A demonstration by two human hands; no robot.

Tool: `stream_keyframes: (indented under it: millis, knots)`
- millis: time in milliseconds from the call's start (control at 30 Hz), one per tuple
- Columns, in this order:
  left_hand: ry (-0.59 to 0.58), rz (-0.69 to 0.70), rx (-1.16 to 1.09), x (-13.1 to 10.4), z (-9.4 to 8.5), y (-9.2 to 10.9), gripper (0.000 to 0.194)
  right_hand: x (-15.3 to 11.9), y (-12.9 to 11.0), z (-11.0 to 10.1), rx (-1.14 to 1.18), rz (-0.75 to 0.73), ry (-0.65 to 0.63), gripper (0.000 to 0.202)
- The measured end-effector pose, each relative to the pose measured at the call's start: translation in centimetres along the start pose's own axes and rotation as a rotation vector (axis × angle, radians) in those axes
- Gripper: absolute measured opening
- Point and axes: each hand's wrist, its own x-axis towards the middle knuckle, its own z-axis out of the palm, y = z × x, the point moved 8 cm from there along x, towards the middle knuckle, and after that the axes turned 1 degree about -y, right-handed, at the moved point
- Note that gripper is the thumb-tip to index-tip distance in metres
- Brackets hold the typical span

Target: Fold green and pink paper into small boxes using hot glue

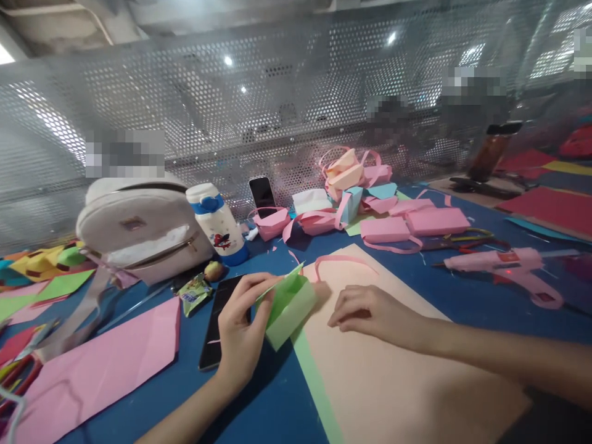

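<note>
My left hand (245, 327) grips a small green folded-paper box (289, 314) between thumb and fingers. The box is tilted, its open top facing up, with a pointed flap at the back. My right hand (363, 311) hovers low over a large peach paper sheet (393, 382), its fingers curled together and nothing visible in them. It is apart from the box. Just behind my hands, a curved pink paper strip (342, 258) lies across the sheet's far end. A black tablet-like device (215, 336) lies partly hidden under my left hand.
Folded pink paper boxes (383, 229) and other paper pieces are piled at the back. A pink glue gun (504, 265) lies right, near pliers (462, 239). A white bottle (217, 225), a backpack (139, 228) and a pink sheet (106, 364) are left.
</note>
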Motion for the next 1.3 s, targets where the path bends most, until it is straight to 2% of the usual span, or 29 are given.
stream_keyframes:
  millis: [233,400,600,833,1033,1200,1300]
  knots:
    - [-0.050,-0.040,0.035,-1.0,0.1,-0.6,0.034,-0.1,0.5,-0.3,-0.049,-0.020,0.004,0.012]
    - [-0.091,-0.006,0.044,-1.2,0.3,-0.3,0.038,-0.3,0.4,0.2,-0.127,-0.132,-0.035,0.023]
    - [-0.164,0.092,0.095,-1.7,0.1,0.6,0.044,-0.4,-0.3,0.6,-0.259,-0.146,-0.055,0.033]
    - [-0.243,0.081,0.117,-1.7,0.4,0.4,0.045,-0.5,-0.6,1.1,-0.400,-0.149,-0.076,0.035]
    - [-0.251,0.066,0.113,-1.8,0.3,0.0,0.045,-0.6,-0.3,1.1,-0.316,-0.128,-0.093,0.029]
    - [-0.211,0.022,0.085,-1.5,0.2,-0.4,0.038,-0.1,1.0,0.2,-0.182,0.033,-0.066,0.015]
    - [-0.182,-0.007,0.064,-1.2,0.3,-0.5,0.036,0.3,1.2,-0.1,-0.098,0.077,-0.026,0.013]
